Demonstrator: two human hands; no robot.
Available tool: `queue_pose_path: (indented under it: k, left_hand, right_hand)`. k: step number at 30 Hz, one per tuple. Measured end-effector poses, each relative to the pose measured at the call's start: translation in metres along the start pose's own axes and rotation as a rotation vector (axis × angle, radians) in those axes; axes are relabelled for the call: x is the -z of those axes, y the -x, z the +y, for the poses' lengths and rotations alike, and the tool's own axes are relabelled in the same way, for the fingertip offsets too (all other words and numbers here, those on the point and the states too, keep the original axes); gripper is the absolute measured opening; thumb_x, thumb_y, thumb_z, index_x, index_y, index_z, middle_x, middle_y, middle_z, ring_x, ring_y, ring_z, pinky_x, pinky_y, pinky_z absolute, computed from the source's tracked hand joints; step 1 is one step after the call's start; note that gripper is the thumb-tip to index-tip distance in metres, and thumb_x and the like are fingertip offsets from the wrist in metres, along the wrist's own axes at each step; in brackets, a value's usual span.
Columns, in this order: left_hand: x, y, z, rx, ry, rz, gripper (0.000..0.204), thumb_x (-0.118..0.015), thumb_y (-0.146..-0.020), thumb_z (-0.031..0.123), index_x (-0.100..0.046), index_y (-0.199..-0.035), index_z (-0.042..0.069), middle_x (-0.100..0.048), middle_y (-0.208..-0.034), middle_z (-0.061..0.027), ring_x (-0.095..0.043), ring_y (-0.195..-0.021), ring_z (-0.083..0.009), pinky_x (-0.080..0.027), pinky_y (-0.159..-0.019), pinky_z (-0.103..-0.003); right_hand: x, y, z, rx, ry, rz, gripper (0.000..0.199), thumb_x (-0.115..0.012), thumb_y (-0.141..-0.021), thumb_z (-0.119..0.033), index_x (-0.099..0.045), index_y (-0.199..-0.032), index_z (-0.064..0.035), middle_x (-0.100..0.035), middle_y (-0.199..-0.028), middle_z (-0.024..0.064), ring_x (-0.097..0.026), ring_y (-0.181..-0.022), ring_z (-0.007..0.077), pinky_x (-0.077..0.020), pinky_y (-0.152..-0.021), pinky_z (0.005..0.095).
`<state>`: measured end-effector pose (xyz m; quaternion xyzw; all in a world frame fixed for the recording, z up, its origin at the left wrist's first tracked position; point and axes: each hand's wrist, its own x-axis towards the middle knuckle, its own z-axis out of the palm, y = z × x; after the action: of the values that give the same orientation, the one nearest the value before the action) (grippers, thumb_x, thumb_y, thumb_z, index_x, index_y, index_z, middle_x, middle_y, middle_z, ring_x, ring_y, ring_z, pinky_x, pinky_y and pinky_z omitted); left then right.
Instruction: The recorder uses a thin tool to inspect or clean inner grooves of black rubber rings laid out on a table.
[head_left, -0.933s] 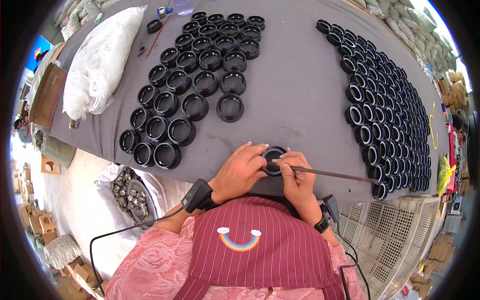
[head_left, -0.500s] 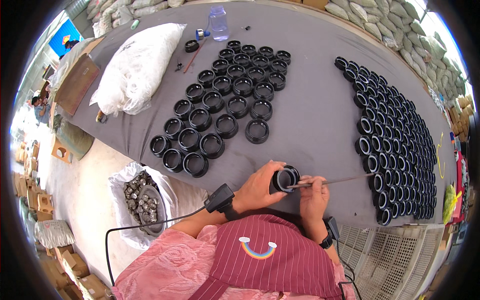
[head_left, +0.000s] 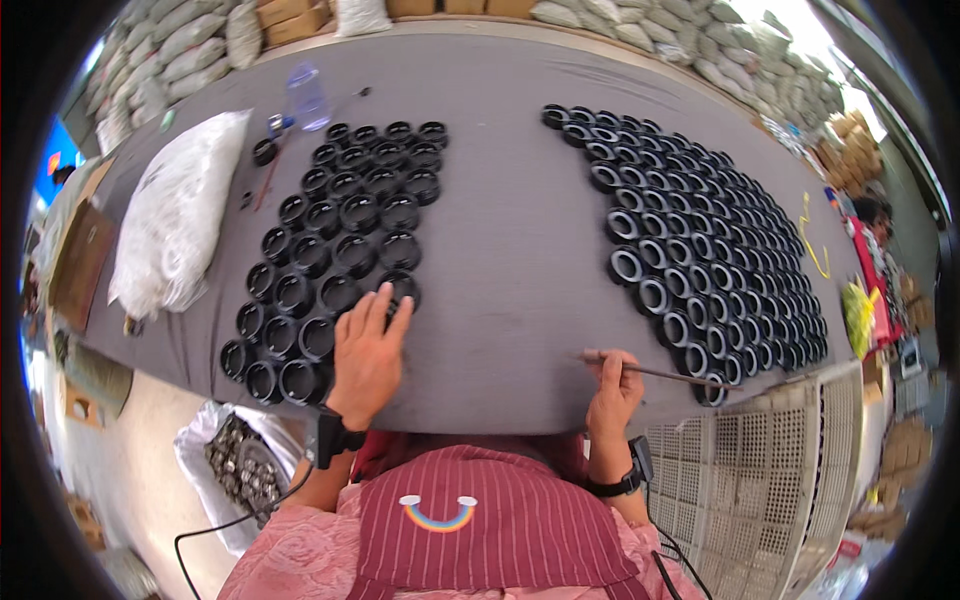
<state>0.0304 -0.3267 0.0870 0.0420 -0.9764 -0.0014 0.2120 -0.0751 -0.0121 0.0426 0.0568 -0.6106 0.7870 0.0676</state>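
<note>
your left hand (head_left: 366,352) is at the left batch (head_left: 348,250), your right hand (head_left: 612,394) pinches a thin dark stick (head_left: 668,375).
your left fingers stretch loosely, unclenched, over the near black ring (head_left: 409,282); whether they touch it can't be told. no ring sits between your hands. farther out, the larger right batch (head_left: 692,240), its rings pale-banded inside, looks done; the smaller, plain left batch seems left to do.

Piled sacks (head_left: 190,42), cartons (head_left: 292,20) and lined-up black rings (head_left: 700,252) suggest a workshop
</note>
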Motion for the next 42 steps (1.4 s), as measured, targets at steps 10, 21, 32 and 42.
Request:
queue_pose_path:
  k: [10,21,32,42]
  left_hand:
    - [0.002,-0.033,0.009,-0.064,-0.003,-0.065,0.033,-0.064,-0.083,0.015,-0.069,-0.116,0.014,-0.062,-0.120,-0.0075,-0.046,-0.129,-0.0343,-0.020,-0.114,-0.065]
    - [-0.002,-0.024,0.000,0.006,0.066,-0.063,0.060,-0.071,-0.078,0.013,-0.053,-0.135,0.007,-0.045,-0.143,-0.0210,-0.041,-0.135,-0.0385,-0.027,-0.115,-0.057]
    - [-0.011,-0.001,-0.008,-0.126,0.092,-0.125,0.060,-0.054,-0.082,0.003,-0.050,-0.142,0.007,-0.042,-0.152,-0.0166,-0.037,-0.142,-0.0357,-0.026,-0.117,-0.054]
    - [-0.008,-0.009,0.036,-0.139,0.694,0.015,0.083,-0.081,-0.074,0.033,-0.043,-0.141,0.000,-0.048,-0.144,-0.0205,-0.044,-0.135,-0.0390,-0.030,-0.115,-0.053]
  right_hand:
    - [0.003,-0.129,-0.040,0.529,1.168,0.012,0.010,-0.063,-0.093,-0.016,-0.070,-0.096,-0.0094,-0.068,-0.085,0.0093,-0.063,-0.089,0.0286,-0.0427,-0.097,0.0455]
    - [-0.027,-0.128,-0.004,0.490,1.181,-0.276,0.023,-0.061,-0.093,-0.023,-0.070,-0.088,-0.0020,-0.066,-0.077,0.0122,-0.064,-0.085,0.0320,-0.0352,-0.108,0.0505]
    - [-0.058,-0.079,0.005,0.389,0.898,-0.478,0.018,-0.059,-0.096,-0.023,-0.068,-0.092,-0.0084,-0.070,-0.092,0.0061,-0.063,-0.096,0.0281,-0.0274,-0.114,0.0529]
    - [-0.085,-0.030,-0.010,0.256,0.734,-0.711,0.015,-0.065,-0.092,-0.019,-0.071,-0.086,-0.0060,-0.072,-0.086,0.0055,-0.068,-0.083,0.0257,-0.0352,-0.111,0.0527]
